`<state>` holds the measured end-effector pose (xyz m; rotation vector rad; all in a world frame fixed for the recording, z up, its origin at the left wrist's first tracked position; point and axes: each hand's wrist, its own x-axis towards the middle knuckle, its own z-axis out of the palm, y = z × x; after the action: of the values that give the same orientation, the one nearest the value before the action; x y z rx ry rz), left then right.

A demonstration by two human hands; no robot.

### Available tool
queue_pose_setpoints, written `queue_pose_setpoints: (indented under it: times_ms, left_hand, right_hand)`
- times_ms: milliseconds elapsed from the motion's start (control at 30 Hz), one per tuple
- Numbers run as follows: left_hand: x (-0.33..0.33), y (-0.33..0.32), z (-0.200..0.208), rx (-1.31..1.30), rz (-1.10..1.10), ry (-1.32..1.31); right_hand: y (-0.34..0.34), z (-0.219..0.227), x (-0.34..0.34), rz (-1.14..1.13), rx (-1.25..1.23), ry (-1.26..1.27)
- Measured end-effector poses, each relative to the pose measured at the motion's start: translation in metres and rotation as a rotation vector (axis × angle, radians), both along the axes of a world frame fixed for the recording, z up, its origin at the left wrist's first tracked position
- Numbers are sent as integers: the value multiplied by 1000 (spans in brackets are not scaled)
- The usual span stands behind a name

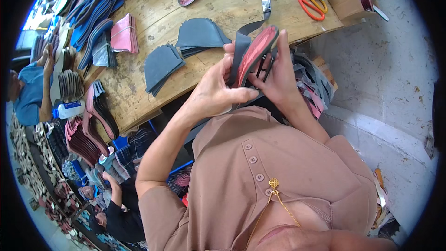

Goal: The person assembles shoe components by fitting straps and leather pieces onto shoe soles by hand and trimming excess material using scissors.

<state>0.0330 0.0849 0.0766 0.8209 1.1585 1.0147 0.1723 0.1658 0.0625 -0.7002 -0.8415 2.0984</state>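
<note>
Above the table's near edge, a sandal sole (257, 55) with a red, rough-looking face and a dark rim is held tilted between both my hands. My left hand (216, 86) closes on its left side, thumb across the lower end. My right hand (280, 72) wraps its right side, where dark strap-like parts show between the fingers. A black strip (239, 50) runs along the sole's left side, and its far length lies on the wooden table (153, 7). Part of the sole is hidden behind my fingers.
Dark grey cut pieces (202, 32) lie stacked beyond my left hand. Scissors (309, 4) with orange and yellow handles rest at the right. A tied pink bundle (124, 33) and blue soles (95, 11) are at the left. Two people (30, 90) (123, 214) are farther left.
</note>
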Motion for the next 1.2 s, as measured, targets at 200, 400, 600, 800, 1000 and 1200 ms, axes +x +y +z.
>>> queue_pose_setpoints:
  times_ms: [200,400,600,800,1000,1200]
  left_hand:
    - [13,-24,-18,101,-61,-8]
    - [7,-33,-15,-42,-124,-71]
    - [29,-16,-59,361,48,770]
    - [-10,-8,-38,-99,-294,134]
    - [1,-10,-35,203,-345,661]
    - [-36,-19,-24,-166,-371,422]
  right_hand:
    - [29,-23,17,98,289,-411]
    - [25,-4,31,15,-12,-323]
    - [8,-15,28,-205,-202,-66]
    - [33,-23,37,25,-217,166]
    - [36,-26,32,92,-128,333]
    - [21,18,30,200,197,287]
